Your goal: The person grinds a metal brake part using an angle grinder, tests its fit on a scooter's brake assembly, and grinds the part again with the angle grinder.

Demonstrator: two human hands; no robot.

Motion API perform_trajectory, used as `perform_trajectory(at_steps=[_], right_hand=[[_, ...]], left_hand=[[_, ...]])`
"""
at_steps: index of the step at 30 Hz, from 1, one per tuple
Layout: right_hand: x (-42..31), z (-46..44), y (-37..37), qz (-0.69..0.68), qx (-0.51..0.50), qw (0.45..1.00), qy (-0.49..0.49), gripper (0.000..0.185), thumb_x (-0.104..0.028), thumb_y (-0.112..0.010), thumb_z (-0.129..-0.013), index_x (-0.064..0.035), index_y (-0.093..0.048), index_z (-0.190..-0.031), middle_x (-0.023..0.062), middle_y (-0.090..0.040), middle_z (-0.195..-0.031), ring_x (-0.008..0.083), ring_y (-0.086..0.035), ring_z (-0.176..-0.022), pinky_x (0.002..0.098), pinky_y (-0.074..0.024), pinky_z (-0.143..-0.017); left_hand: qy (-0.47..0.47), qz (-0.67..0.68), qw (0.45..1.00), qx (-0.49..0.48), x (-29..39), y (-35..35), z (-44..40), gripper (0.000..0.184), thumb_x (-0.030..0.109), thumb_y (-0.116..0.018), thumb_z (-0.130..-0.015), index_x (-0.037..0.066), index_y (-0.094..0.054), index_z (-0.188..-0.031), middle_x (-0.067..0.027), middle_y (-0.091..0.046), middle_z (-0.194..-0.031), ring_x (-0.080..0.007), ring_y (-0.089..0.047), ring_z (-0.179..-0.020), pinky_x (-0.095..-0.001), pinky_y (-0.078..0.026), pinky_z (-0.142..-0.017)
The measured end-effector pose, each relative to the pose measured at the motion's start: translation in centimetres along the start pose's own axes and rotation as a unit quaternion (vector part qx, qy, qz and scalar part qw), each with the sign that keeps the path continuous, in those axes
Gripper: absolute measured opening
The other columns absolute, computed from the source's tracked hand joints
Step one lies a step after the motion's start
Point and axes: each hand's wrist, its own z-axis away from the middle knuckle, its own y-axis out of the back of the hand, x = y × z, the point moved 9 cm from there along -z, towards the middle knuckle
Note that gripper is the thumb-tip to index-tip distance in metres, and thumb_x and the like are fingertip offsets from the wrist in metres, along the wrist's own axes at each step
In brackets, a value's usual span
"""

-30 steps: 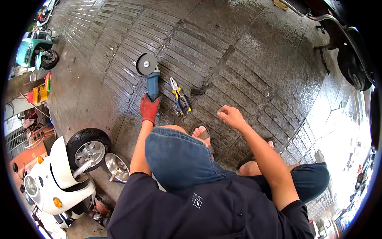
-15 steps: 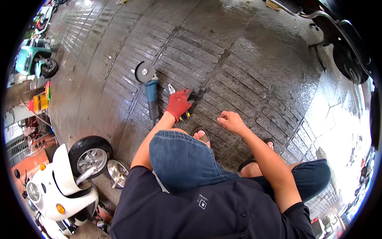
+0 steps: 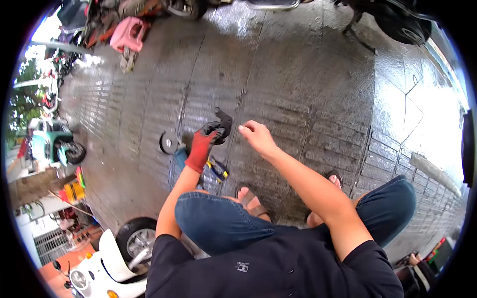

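My left hand (image 3: pixel 203 145), in a red glove with dark fingertips, grips a small black part (image 3: pixel 224 122) and holds it up over the wet paving. Just right of that part is my bare right hand (image 3: pixel 258 136), its fingers curled together; whether anything is between them is too small to tell. An angle grinder (image 3: pixel 181 158) lies on the ground, partly hidden behind the glove, with its dark disc (image 3: pixel 169 142) showing at the left. Pliers with yellow and blue handles (image 3: pixel 216 170) lie below the glove.
A white scooter (image 3: pixel 107 270) and a wheel (image 3: pixel 137 242) are at the lower left. Farther off at the left is a teal scooter (image 3: pixel 49 147). A pink plastic stool (image 3: pixel 130 34) lies at the upper left, and a black wheel (image 3: pixel 403 27) is at the upper right.
My left hand has gone from the grinder to beside the pliers, then picked up the black part from the ground. My right hand has moved toward it. The view has tilted upward.
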Motion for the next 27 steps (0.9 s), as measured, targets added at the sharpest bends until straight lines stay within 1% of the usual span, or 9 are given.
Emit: perform_trajectory(at_steps=[1,4,8,11,12,14,18,20,27], right_hand=[[-3.9,-1.1,1.0,0.001,0.046,0.996,0.07,0.031,-0.031,-0.063,-0.086,-0.0007,-0.064,-0.09,0.0114,-0.066,-0.077,0.0239,-0.063,-0.073,0.0363,-0.0487,-0.068],[-13.8,-2.5,3.8,-0.028,0.062,0.982,0.177,0.026,-0.027,-0.061,-0.084,-0.002,-0.064,-0.09,0.015,-0.067,-0.088,0.0298,-0.065,-0.083,0.0389,-0.0488,-0.072],[-23.1,-2.8,9.6,-0.027,0.163,0.937,0.309,0.019,-0.021,-0.059,-0.082,-0.0021,-0.063,-0.083,0.0172,-0.066,-0.083,0.0374,-0.063,-0.081,0.0455,-0.0483,-0.07],[-27.0,-3.8,13.7,-0.033,0.173,0.932,0.318,0.019,-0.021,-0.059,-0.083,-0.0025,-0.064,-0.082,0.0183,-0.066,-0.08,0.0384,-0.063,-0.079,0.0465,-0.0484,-0.07],[-27.9,-4.4,14.8,-0.021,0.158,0.939,0.304,0.025,-0.028,-0.059,-0.085,-0.0037,-0.066,-0.091,0.0177,-0.066,-0.081,0.0338,-0.064,-0.081,0.0413,-0.0485,-0.071],[-29.7,-5.3,16.7,-0.02,0.154,0.941,0.3,0.028,-0.03,-0.058,-0.086,-0.0038,-0.066,-0.091,0.0179,-0.066,-0.082,0.0346,-0.064,-0.082,0.0424,-0.0484,-0.072],[-31.6,-6.2,19.5,0.002,0.124,0.949,0.29,0.035,-0.039,-0.058,-0.086,-0.005,-0.067,-0.091,0.0177,-0.067,-0.085,0.0353,-0.065,-0.086,0.0439,-0.0488,-0.076],[-32.0,-6.6,20.6,0.015,0.126,0.947,0.296,0.037,-0.041,-0.061,-0.084,-0.0062,-0.068,-0.091,0.0166,-0.068,-0.087,0.0337,-0.066,-0.087,0.0423,-0.0498,-0.078],[-31.4,-8.1,24.0,0.113,0.139,0.942,0.282,0.035,-0.041,-0.066,-0.079,-0.0072,-0.067,-0.087,0.0139,-0.069,-0.09,0.0325,-0.065,-0.089,0.0431,-0.05,-0.077]], left_hand=[[-0.032,-0.035,0.999,-0.011,3.4,-0.8,-0.5,0.028,0.016,-0.062,-0.09,0.001,-0.062,-0.114,-0.004,-0.066,-0.098,-0.0142,-0.065,-0.085,-0.0304,-0.055,-0.074],[-0.096,-0.11,0.987,-0.065,13.0,-5.2,-1.3,0.029,0.019,-0.059,-0.093,0.001,-0.062,-0.115,-0.0043,-0.066,-0.1,-0.0133,-0.064,-0.087,-0.0317,-0.054,-0.077],[-0.167,-0.068,0.978,-0.105,20.5,-9.3,-4.0,0.026,0.019,-0.055,-0.095,0.002,-0.062,-0.113,-0.0036,-0.065,-0.098,-0.0121,-0.061,-0.084,-0.0311,-0.053,-0.075],[-0.193,-0.107,0.97,-0.104,24.7,-13.0,-4.6,0.023,0.019,-0.053,-0.096,0.005,-0.061,-0.112,-0.0021,-0.064,-0.098,-0.0128,-0.061,-0.084,-0.0317,-0.052,-0.075],[-0.174,-0.063,0.977,-0.102,25.0,-13.4,-5.2,0.022,0.019,-0.053,-0.096,0.007,-0.061,-0.113,-0.0014,-0.065,-0.099,-0.0131,-0.061,-0.085,-0.032,-0.052,-0.077],[-0.148,-0.012,0.984,-0.1,25.8,-14.3,-6.4,0.021,0.021,-0.054,-0.096,0.011,-0.06,-0.113,0.0001,-0.065,-0.102,-0.0141,-0.062,-0.089,-0.033,-0.051,-0.079],[-0.11,0.042,0.986,-0.119,27.3,-17.4,-7.8,0.024,0.02,-0.056,-0.095,0.007,-0.06,-0.115,-0.0041,-0.066,-0.101,-0.017,-0.065,-0.087,-0.034,-0.054,-0.077],[-0.112,0.01,0.987,-0.119,28.4,-18.5,-8.0,0.024,0.021,-0.056,-0.095,0.007,-0.061,-0.115,-0.004,-0.066,-0.102,-0.0167,-0.065,-0.088,-0.0339,-0.054,-0.078],[-0.117,-0.019,0.97,-0.213,28.1,-21.8,-11.9,0.023,0.02,-0.059,-0.094,0.008,-0.061,-0.114,-0.0037,-0.067,-0.104,-0.0157,-0.065,-0.089,-0.0339,-0.054,-0.08]])
